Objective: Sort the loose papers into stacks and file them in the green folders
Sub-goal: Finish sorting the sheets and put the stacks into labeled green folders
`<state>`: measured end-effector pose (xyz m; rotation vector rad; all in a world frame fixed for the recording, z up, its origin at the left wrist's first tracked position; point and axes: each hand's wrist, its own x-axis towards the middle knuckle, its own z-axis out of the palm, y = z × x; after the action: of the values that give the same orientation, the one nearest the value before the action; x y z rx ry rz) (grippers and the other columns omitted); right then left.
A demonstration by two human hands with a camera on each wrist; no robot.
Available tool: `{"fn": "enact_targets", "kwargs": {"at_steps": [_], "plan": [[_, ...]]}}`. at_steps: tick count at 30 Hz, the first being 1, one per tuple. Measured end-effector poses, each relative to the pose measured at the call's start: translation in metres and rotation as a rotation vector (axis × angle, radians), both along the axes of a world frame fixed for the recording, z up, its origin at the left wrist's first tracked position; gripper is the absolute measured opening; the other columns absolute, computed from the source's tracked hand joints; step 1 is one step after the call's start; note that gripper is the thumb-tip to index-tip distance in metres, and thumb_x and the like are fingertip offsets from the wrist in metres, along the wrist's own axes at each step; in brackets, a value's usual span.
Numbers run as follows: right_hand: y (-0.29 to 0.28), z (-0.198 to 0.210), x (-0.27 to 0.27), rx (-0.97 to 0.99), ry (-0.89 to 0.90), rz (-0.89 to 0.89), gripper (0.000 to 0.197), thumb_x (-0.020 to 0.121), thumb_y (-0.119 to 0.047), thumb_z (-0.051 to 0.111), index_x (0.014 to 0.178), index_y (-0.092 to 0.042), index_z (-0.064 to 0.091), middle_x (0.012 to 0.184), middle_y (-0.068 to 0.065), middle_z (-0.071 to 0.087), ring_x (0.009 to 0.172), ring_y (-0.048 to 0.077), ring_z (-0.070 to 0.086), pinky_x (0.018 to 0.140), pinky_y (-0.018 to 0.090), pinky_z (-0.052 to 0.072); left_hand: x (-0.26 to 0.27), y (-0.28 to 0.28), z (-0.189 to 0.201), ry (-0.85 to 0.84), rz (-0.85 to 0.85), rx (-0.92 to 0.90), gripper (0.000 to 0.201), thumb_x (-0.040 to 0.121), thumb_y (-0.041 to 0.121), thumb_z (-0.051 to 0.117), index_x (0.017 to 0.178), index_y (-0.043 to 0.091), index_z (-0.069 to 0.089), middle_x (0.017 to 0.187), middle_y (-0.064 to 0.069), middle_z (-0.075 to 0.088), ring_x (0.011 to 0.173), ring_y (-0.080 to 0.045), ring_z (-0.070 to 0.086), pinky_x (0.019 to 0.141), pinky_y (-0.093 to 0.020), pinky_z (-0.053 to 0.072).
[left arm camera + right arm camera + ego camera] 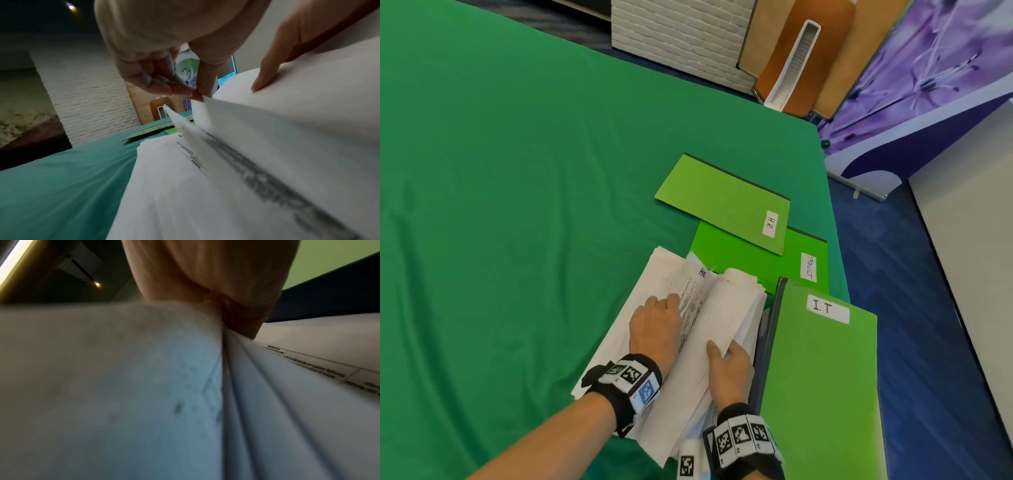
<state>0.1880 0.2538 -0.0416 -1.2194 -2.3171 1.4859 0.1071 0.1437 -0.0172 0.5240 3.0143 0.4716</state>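
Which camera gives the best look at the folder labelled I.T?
The head view: the I.T folder shows whole, label readable, beside the papers. The right wrist view catches only a green corner; in the left wrist view I cannot make it out.

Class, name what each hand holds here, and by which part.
Left hand pinches one sheet's edge; right hand grips the paper bundle's near edge.
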Motion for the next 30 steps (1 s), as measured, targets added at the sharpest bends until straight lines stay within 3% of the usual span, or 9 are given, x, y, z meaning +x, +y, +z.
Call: {"fn": "enact_targets", "kwargs": {"at_steps": [3,9,12,15,17,19,22,25,30], "plan": [[-0.001,-0.001,0.000,0.018,0.000,-0.004,0.019,0.091,-0.026,0.062,0.079,-0.012,0.066,0.075,0.003,0.068,0.074,0.020,0.062,0.073,0.036,0.053,0.007,0.004,-0.004,-0.015,-0.009,0.089,0.005,0.091,0.024,0.063,0.092,0.020,0.064,0.086,0.004,0.065,0.079,-0.016,0.054,0.058,-0.026,0.039],[-0.004,0.006,0.002,0.002,0.019,-0.043,0.054,0.090,-0.057,0.054,0.071,-0.008,0.063,0.063,0.004,0.064,0.060,0.014,0.058,0.062,0.031,0.049,0.012,0.011,-0.012,-0.366,-0.191,0.419,0.018,0.100,0.028,0.045,0.098,0.019,0.061,0.099,0.004,0.059,0.088,-0.014,0.055,0.079,-0.031,0.049],[-0.003,0.011,0.003,0.034,0.022,-0.001,0.028,0.094,-0.044,0.056,0.088,-0.020,0.069,0.083,-0.006,0.070,0.071,0.002,0.060,0.059,0.015,0.044,0.010,0.010,-0.016,-0.544,-0.184,0.560,0.013,0.099,0.025,0.047,0.105,0.021,0.059,0.107,0.007,0.063,0.101,-0.011,0.059,0.090,-0.031,0.049],[-0.007,0.022,-0.001,-0.094,0.092,0.043,0.020,0.099,-0.044,0.045,0.103,-0.033,0.062,0.108,-0.009,0.067,0.096,0.005,0.061,0.077,0.015,0.045,0.012,0.008,-0.016,-0.597,-0.090,0.583,0.036,0.092,0.043,0.057,0.121,0.023,0.046,0.117,0.013,0.050,0.112,-0.011,0.054,0.093,-0.027,0.046],[-0.011,0.028,-0.004,-0.299,0.153,0.108,0.045,0.093,-0.062,0.034,0.132,-0.041,0.047,0.129,-0.011,0.059,0.117,0.005,0.056,0.085,0.010,0.044,0.014,0.007,-0.014,-0.675,0.000,0.605,0.057,0.080,0.063,0.061,0.117,0.024,0.042,0.113,0.013,0.051,0.104,-0.011,0.057,0.084,-0.026,0.049],[-0.013,0.028,-0.007,-0.467,0.131,0.139,0.083,0.079,-0.082,0.028,0.150,-0.041,0.023,0.135,-0.007,0.058,0.118,0.012,0.060,0.076,0.011,0.051,0.012,0.003,-0.016,-0.736,0.077,0.608,0.066,0.074,0.069,0.064,0.115,0.021,0.043,0.108,0.007,0.058,0.096,-0.013,0.062,0.075,-0.024,0.053],[-0.012,0.022,-0.005,-0.510,0.055,0.119,0.110,0.064,-0.096,0.032,0.152,-0.031,0.022,0.131,-0.001,0.061,0.105,0.013,0.067,0.076,0.018,0.055,0.003,-0.007,-0.023,-0.702,0.107,0.483,0.039,0.088,0.041,0.066,0.116,0.017,0.054,0.110,0.000,0.066,0.095,-0.016,0.063,0.077,-0.028,0.054],[-0.009,0.024,0.005,-0.280,0.071,0.134,0.118,0.057,-0.091,0.050,0.151,-0.025,0.025,0.125,-0.009,0.059,0.113,0.004,0.058,0.095,0.020,0.044,-0.010,-0.020,-0.016,-0.647,0.102,0.478,0.019,0.093,0.016,0.060,0.112,0.014,0.064,0.108,-0.005,0.070,0.093,-0.020,0.066,0.086,-0.032,0.054],[0.010,0.044,0.012,-0.065,0.198,0.029,0.104,0.067,-0.054,0.081,0.150,-0.026,0.024,0.152,-0.005,0.037,0.137,0.011,0.037,0.114,0.041,0.032,-0.035,-0.067,0.048,-0.865,-0.067,0.907,0.026,0.089,0.019,0.067,0.114,0.016,0.063,0.103,-0.002,0.074,0.093,-0.016,0.071,0.087,-0.035,0.055]]}}
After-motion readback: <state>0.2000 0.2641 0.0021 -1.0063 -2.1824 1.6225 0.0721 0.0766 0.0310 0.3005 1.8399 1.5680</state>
